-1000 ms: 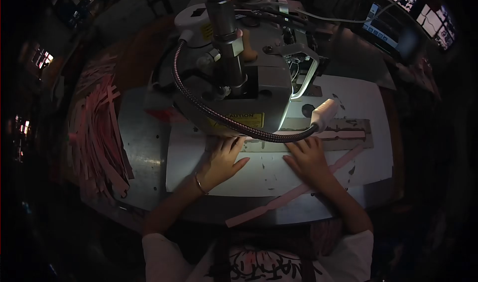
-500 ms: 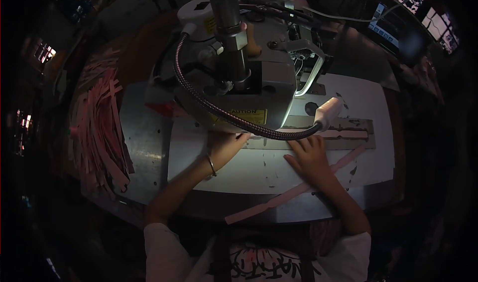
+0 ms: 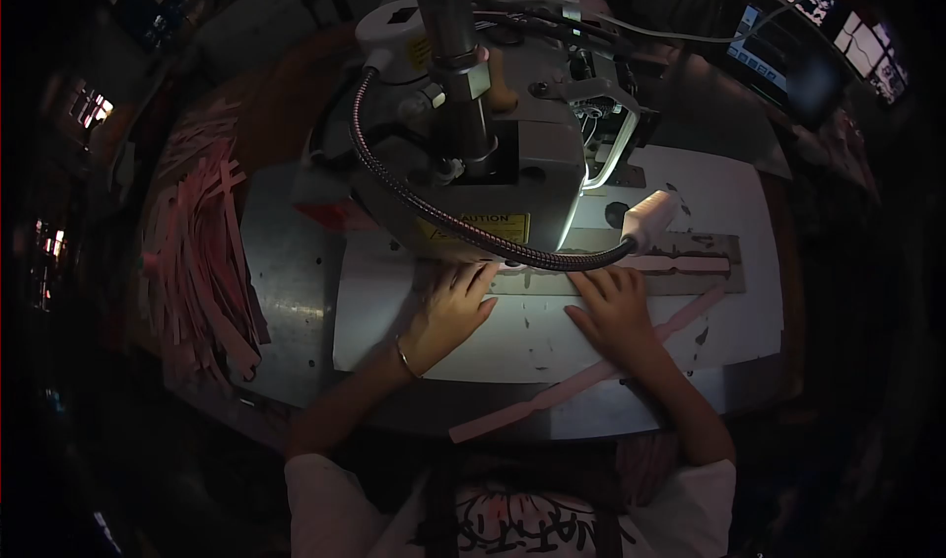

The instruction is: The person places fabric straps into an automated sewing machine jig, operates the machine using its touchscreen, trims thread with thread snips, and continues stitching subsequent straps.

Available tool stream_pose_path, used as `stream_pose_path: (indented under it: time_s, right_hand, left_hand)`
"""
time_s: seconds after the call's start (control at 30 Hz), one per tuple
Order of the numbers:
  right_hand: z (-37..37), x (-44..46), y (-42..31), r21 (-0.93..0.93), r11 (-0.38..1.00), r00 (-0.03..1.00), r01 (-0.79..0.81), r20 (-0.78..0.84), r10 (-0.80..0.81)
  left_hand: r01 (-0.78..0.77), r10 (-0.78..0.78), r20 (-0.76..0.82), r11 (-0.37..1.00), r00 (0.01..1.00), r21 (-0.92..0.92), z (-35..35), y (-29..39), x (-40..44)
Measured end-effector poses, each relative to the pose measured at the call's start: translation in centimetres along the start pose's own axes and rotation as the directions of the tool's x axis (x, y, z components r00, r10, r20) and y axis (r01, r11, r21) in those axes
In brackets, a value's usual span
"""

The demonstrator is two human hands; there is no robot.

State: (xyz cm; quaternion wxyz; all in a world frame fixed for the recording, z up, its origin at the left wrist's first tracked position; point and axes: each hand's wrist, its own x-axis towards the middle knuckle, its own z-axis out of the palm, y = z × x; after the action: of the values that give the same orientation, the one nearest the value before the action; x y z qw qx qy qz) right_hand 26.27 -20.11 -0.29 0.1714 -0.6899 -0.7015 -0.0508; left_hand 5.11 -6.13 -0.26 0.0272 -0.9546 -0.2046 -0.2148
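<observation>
A long greyish board (image 3: 690,280) lies under the head of a sewing machine (image 3: 473,203), with a pale pink strip (image 3: 680,263) set along its middle. My left hand (image 3: 453,313) rests at the board's left part, fingers stretched forward and thumb apart; its fingertips are partly in the machine's shadow. My right hand (image 3: 616,312) lies flat on the board's near edge, fingers spread, close to the strip. Another pink strip (image 3: 537,400) runs slantwise beneath my right wrist, over the table's front edge. The needle area is hidden behind the machine head and hose.
A heap of pink strips (image 3: 202,272) lies at the left of the metal table (image 3: 296,312). A flexible lamp (image 3: 648,218) on a hose reaches in front of the machine. White sheeting (image 3: 729,331) covers the work surface. A lit screen (image 3: 759,60) stands at the back right.
My left hand has turned and spread, its fingers now pointing forward with the thumb out to the right. My right hand, the board and the slanting strip have hardly moved.
</observation>
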Motion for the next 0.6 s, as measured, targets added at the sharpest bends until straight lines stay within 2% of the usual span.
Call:
stream_pose_path:
  time_s: [0.3,0.5,0.6]
  right_hand:
    - [0.05,0.03,-0.17,-0.033,0.999,1.000,0.005,-0.022,-0.005]
    - [-0.03,0.05,0.26,-0.001,1.000,1.000,0.017,-0.010,-0.017]
    - [-0.19,0.28,0.30,-0.011,0.999,1.000,0.030,0.000,-0.030]
  left_hand:
    - [0.000,-0.002,0.098,1.000,0.995,0.024,0.03,-0.06,0.01]
    - [-0.006,0.005,0.113,1.000,0.994,0.014,-0.20,0.07,0.25]
    - [-0.024,0.022,0.069,0.999,0.997,0.033,0.12,0.00,0.09]
